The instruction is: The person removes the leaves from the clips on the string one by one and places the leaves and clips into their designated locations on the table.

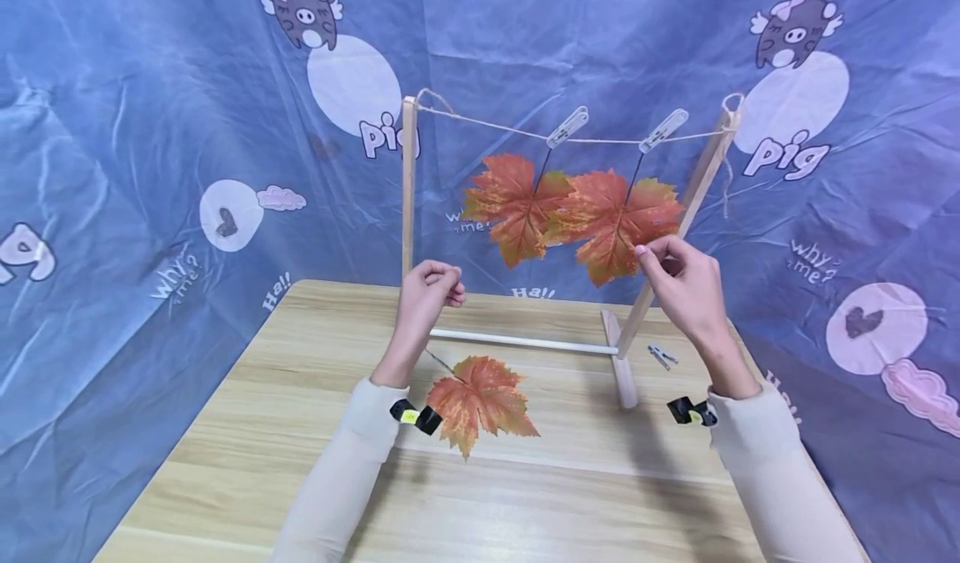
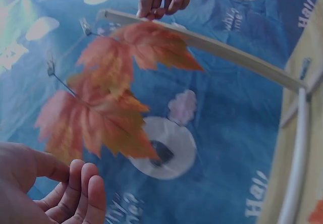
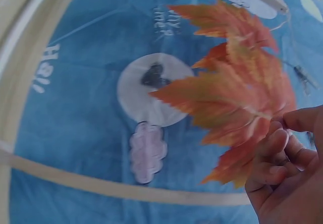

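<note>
Two orange-red artificial maple leaves hang by their stems from white clothespins on a string. My right hand pinches the edge of the right-hand leaf between thumb and index finger; its fingertips overlap the leaf in the right wrist view. The clothespin above grips that leaf's stem. The left-hand leaf hangs from the other clothespin, and the two leaves overlap. My left hand is raised below and left of that leaf, fingers loosely bent with nothing between them.
A wooden frame with a white lower rod holds up the string. A third maple leaf lies on the table by the left wrist. Another clothespin lies right of the frame's foot. Blue patterned cloth surrounds the table.
</note>
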{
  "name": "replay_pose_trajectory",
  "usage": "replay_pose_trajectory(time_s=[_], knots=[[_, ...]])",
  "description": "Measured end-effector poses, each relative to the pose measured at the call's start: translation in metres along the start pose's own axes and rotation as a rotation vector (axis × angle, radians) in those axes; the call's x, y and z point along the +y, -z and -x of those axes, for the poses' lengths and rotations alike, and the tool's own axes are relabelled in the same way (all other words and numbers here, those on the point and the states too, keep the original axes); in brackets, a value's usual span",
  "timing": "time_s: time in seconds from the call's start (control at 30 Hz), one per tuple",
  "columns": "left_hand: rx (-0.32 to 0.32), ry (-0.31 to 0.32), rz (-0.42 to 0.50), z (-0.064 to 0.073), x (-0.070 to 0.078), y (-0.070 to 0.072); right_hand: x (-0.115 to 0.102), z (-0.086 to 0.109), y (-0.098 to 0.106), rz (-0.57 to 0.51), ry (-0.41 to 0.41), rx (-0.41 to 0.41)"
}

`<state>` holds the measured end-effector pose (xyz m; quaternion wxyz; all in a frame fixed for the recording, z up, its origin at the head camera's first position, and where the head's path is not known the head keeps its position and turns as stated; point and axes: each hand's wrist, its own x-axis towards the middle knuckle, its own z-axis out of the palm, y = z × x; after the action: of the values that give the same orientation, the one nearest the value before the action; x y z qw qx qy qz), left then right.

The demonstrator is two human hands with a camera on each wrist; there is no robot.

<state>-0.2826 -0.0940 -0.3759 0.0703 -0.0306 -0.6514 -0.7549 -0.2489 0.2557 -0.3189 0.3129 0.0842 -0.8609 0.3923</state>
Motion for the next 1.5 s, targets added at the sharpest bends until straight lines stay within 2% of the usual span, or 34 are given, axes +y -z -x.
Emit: replay_pose_trajectory(time_s=[0.3, 0.63, 0.83, 1.07, 1.27, 1.5], knots=[[-0.045, -0.113, -0.031, -0.004, 0.032, -0.020, -0.031, -0.025, 0.005, -0.025, 0.067, -0.068], [-0.047, -0.234, -0.106, -0.017, 0.067, -0.051, -0.066, -0.055, 0.003, -0.061, 0.100, -0.115], [-0.057, -0.306, -0.206, -0.026, 0.082, -0.067, -0.083, -0.071, 0.002, -0.068, 0.113, -0.151], [-0.035, -0.410, -0.307, -0.036, 0.102, -0.083, -0.101, -0.091, -0.001, -0.044, 0.137, -0.149], [-0.007, -0.431, -0.363, -0.047, 0.114, -0.095, -0.116, -0.111, 0.000, -0.008, 0.097, -0.169], [-0.001, -0.408, -0.418, -0.057, 0.123, -0.107, -0.129, -0.131, -0.001, 0.058, 0.009, -0.300]])
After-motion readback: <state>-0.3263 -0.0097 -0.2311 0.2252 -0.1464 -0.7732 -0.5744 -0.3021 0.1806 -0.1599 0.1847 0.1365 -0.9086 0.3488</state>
